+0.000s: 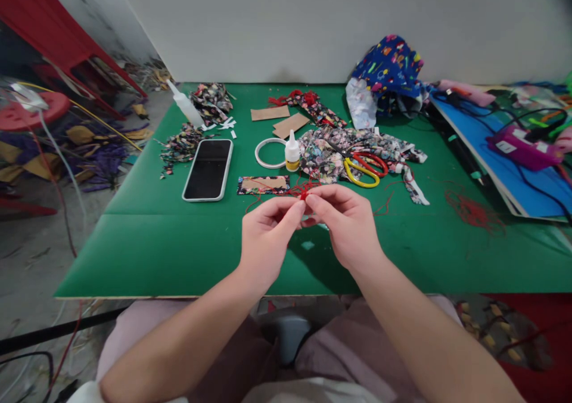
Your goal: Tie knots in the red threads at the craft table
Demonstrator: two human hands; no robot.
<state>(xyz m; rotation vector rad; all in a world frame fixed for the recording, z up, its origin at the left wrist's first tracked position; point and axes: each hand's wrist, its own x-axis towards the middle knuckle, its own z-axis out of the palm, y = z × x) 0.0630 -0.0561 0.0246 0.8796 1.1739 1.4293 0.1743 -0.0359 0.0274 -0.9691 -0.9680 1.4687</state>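
Observation:
My left hand point(270, 233) and my right hand point(346, 224) meet above the green table, fingertips pinched together on a small bunch of red thread point(304, 195). Loose red strands trail behind the fingers toward the back. Just beyond my left hand lies a floral fabric strip point(263, 185) with a tan card piece on it. A small white glue bottle point(292, 152) with a yellow label stands upright behind the hands. Scissors point(363, 167) with one yellow and one red handle rest on crumpled floral fabric point(328, 152). My fingers partly hide the thread bunch.
A phone point(208, 170) and a white ring roll point(259, 154) lie left of the glue bottle. Tan card pieces point(270, 114) sit farther back. Blue patterned cloth point(393, 69) is heaped at the back right, near a blue board point(513, 164) with cables. A red thread tangle point(474, 210) lies right.

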